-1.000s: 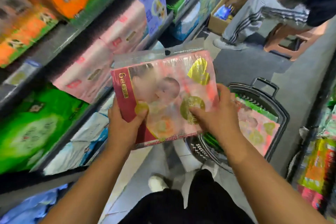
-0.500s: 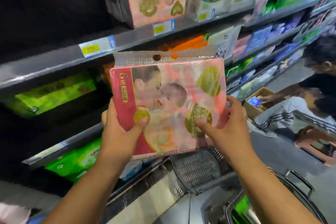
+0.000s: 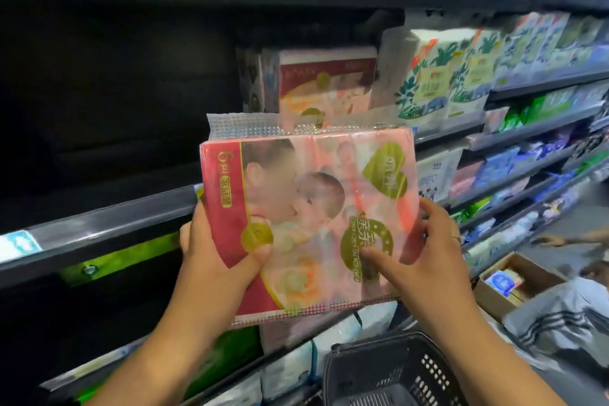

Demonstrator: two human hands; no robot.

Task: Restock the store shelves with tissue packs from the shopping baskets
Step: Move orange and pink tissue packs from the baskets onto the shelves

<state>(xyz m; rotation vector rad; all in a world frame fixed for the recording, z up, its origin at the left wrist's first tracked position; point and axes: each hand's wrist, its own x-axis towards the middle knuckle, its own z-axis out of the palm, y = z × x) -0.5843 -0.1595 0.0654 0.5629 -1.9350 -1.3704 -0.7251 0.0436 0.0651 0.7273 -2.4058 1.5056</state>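
Against the dark shelf (image 3: 99, 221), my left hand (image 3: 212, 255) grips the left edge of the pink tissue pack (image 3: 306, 208), thumb curled over its front (a matching pack (image 3: 326, 86) stands on the shelf behind); my right hand (image 3: 428, 260) pinches its right edge, above a black basket (image 3: 379, 369)

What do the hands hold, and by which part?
A pink plastic-wrapped tissue pack: left hand grips its lower left edge, right hand its lower right edge.
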